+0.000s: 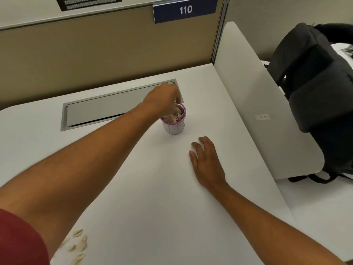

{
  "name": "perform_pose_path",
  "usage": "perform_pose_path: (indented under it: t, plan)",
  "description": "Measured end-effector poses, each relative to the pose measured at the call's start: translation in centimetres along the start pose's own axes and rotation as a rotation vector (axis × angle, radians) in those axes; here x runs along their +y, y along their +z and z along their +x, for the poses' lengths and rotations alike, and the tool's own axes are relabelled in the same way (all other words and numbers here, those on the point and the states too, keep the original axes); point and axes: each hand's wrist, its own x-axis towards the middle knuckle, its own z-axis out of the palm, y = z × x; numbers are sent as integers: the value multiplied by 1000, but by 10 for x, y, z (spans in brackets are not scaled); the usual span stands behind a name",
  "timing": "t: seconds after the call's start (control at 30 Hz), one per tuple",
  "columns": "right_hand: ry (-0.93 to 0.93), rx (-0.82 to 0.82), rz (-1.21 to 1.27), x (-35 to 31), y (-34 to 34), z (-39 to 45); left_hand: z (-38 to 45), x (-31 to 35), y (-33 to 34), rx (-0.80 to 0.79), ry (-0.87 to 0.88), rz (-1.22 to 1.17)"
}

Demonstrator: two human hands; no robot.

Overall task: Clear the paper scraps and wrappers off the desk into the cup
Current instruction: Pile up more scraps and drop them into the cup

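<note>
A small white cup (pixel 174 129) with a purple rim stands on the white desk (pixel 152 188), filled with paper scraps (pixel 175 116). My left hand (pixel 162 98) hovers over the cup's mouth, fingers curled downward into it; what the fingertips hold is hidden. My right hand (pixel 207 161) lies flat on the desk, fingers straight, a short way to the front right of the cup. Several loose paper scraps (pixel 79 243) lie at the desk's near left edge, beside my left arm.
A grey cable-tray lid (pixel 107 109) is set into the desk behind the cup. A tan partition (pixel 95 50) rises at the back, a white side divider (pixel 267 111) on the right. A dark backpack (pixel 321 92) sits beyond the divider.
</note>
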Motion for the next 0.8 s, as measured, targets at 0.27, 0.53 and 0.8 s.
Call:
perform_pose_path:
  t: [0.27, 0.53, 0.8]
  plan:
    - [1, 14, -21, -1, 0, -1, -4, -2, 11, -23, -16, 35]
    - [3, 19, -34, -2, 0, -1, 3, -6, 48, -40, 22, 140]
    - [8, -2, -8, -3, -2, 0, -1, -8, 37, -59, 60, 177]
